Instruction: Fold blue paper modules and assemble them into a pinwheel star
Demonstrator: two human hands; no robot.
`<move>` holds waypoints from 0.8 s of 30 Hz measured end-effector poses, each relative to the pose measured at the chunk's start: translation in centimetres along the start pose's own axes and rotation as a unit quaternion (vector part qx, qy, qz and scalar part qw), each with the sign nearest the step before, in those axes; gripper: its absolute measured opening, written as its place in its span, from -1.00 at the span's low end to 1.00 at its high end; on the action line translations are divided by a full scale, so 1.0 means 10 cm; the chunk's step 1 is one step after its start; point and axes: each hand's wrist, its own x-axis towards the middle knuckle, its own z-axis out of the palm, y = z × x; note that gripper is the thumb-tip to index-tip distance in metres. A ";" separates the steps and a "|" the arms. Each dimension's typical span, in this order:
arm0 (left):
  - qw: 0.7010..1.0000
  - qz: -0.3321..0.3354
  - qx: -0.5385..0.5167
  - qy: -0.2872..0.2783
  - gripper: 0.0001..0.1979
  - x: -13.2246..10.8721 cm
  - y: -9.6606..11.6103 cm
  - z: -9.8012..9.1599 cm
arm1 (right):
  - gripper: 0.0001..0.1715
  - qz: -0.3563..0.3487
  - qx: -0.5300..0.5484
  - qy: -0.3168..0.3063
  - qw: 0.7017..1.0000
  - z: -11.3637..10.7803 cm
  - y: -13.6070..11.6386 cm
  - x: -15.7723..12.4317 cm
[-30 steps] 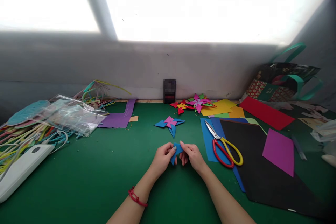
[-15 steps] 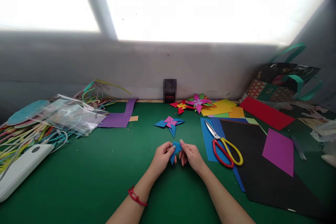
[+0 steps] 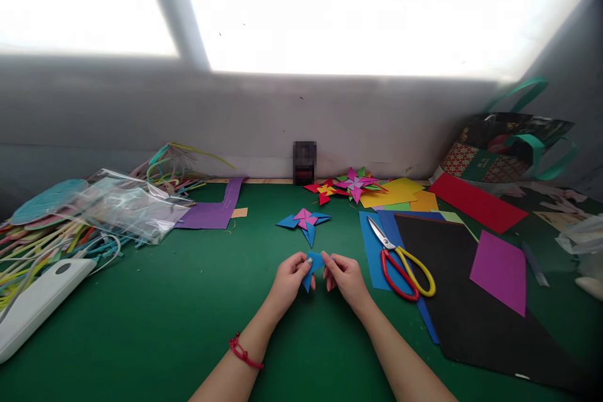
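Between my hands is a small folded piece of blue paper (image 3: 315, 260), its pointed end hanging down. My left hand (image 3: 293, 277) pinches it, with the thumb on top. The fingers of my right hand (image 3: 345, 276) are closed at the paper's right corner, thumb and forefinger together on it. Just beyond them on the green table lies a folded paper star (image 3: 305, 220) with a pink middle and blue points. To the right, the scissors (image 3: 397, 260) with one red and one yellow handle lie with blades closed on blue paper (image 3: 370, 264).
More folded stars (image 3: 355, 184) lie by the wall, near yellow paper (image 3: 393, 193). At right are a black sheet (image 3: 464, 301), a purple sheet (image 3: 500, 271) and a red sheet (image 3: 478, 202). A clear plastic bag (image 3: 132, 207) and a white power strip (image 3: 44, 304) occupy the left.
My right thumb and fingers have shifted slightly along the blue paper's right corner, and the right hand sits a touch further right. The paper stays in my left hand.
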 end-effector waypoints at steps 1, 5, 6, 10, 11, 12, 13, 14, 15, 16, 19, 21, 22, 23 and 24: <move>1.000 -0.001 0.000 0.000 -0.75 0.00 0.00 0.00 | -0.55 -0.002 0.000 0.006 1.000 0.00 0.00 0.00; 1.000 -0.006 0.004 0.002 -0.75 -0.01 0.02 0.00 | -0.50 -0.006 -0.012 0.017 1.000 -0.01 -0.04 -0.01; 1.000 -0.006 0.007 0.004 -0.75 -0.01 0.02 0.01 | -0.49 -0.008 -0.018 0.018 1.000 -0.01 -0.05 -0.01; 1.000 -0.007 0.011 0.010 -0.75 -0.01 0.01 0.01 | -0.46 0.003 -0.005 0.009 1.000 -0.02 -0.06 0.00; 1.000 -0.006 0.012 0.010 -0.75 -0.01 0.01 0.01 | -0.46 0.009 0.005 0.004 1.000 -0.03 -0.05 0.00; 1.000 -0.005 0.012 0.010 -0.75 -0.01 0.00 0.01 | -0.46 0.015 0.016 0.000 1.000 -0.03 -0.05 0.01; 1.000 -0.004 0.013 0.010 -0.75 -0.01 0.00 0.02 | -0.46 0.021 0.027 -0.005 0.999 -0.03 -0.04 0.01; 1.000 -0.003 0.014 0.009 -0.75 -0.01 0.00 0.02 | -0.45 0.027 0.038 -0.009 0.999 -0.03 -0.04 0.01; 1.000 -0.002 0.015 0.008 -0.75 -0.01 0.00 0.02 | -0.45 0.032 0.048 -0.012 0.998 -0.03 -0.03 0.02; 1.000 -0.002 0.015 0.007 -0.75 -0.01 0.00 0.02 | -0.44 0.036 0.056 -0.016 0.998 -0.03 -0.04 0.02; 1.000 -0.003 0.013 0.007 -0.74 -0.01 0.00 0.01 | -0.43 0.035 0.065 -0.027 0.997 -0.02 -0.06 0.02; 1.000 -0.005 0.009 0.004 -0.74 0.00 0.01 0.01 | -0.42 0.030 0.062 -0.036 0.997 -0.02 -0.07 0.01; 1.000 -0.005 0.007 0.002 -0.74 0.00 0.02 0.01 | -0.42 0.027 0.059 -0.041 0.997 -0.02 -0.08 0.01; 1.000 -0.006 0.005 0.000 -0.74 -0.01 0.02 0.01 | -0.42 0.025 0.056 -0.046 0.997 -0.02 -0.08 0.00; 1.000 -0.006 0.003 -0.001 -0.74 -0.01 0.02 0.01 | -0.42 0.024 0.052 -0.048 0.997 -0.02 -0.09 0.00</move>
